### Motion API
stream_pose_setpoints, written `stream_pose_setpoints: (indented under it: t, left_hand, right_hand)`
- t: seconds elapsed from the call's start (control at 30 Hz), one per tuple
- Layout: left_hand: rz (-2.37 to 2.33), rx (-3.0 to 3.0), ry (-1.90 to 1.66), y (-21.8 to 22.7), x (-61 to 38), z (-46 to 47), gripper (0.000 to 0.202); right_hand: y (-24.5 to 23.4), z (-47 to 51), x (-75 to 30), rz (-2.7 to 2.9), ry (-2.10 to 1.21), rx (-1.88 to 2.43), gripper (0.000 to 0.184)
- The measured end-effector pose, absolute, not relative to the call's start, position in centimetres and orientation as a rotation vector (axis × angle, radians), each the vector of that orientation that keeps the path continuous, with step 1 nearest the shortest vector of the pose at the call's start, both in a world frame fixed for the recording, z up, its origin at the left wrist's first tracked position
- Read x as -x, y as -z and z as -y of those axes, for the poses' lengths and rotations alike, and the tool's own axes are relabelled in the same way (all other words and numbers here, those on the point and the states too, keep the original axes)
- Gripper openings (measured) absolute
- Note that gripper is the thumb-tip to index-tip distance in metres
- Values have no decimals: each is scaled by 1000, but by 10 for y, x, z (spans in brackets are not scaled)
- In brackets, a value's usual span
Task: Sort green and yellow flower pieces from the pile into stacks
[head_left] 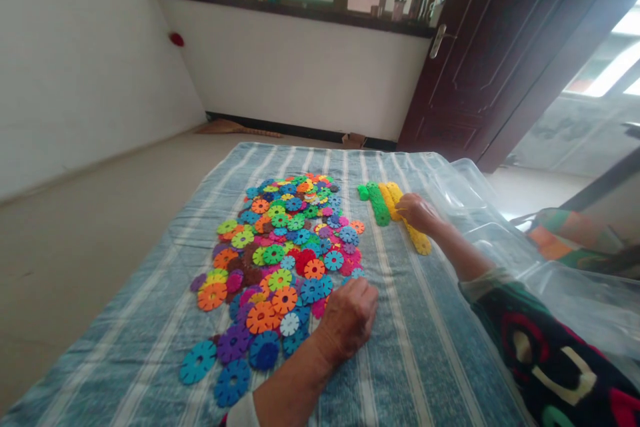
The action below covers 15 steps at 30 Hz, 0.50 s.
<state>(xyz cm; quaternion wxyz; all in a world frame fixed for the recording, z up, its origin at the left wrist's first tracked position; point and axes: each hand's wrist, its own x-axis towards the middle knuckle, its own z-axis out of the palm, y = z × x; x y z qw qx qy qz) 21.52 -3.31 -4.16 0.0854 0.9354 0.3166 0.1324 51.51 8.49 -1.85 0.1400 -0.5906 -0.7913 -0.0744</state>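
Note:
A wide heap of notched plastic discs [280,278] in many colours covers the middle of the striped cloth. My left hand [350,310] rests at the heap's right edge, fingers curled down; whatever they hold is hidden. To the right of the heap, overlapping discs lie in rows by colour: green discs [379,205] and yellow discs [419,240]. At the yellow rows, my right hand [417,212] has its fingertips pinched on a yellow disc [399,208]. The hand covers part of the longer yellow row.
Clear plastic boxes [505,243] stand along the right side of the table. A striped blue cloth [395,347] covers the tabletop. Behind are a white wall, a window ledge [300,11] with bottles and cups, and a dark red door [480,47].

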Motion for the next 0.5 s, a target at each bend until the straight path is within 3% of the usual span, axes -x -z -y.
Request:
stream_pose_setpoints:
  t: [0.13,0.5]
  left_hand:
    - [-938,-2782,-399,41,-216,34,10]
    - [-933,-2781,-340,42,-218,40,12]
  right_hand:
    - [11,-73,-495,2158,191,1741,19]
    - [5,-29,-392,2348,-141,1232,11]
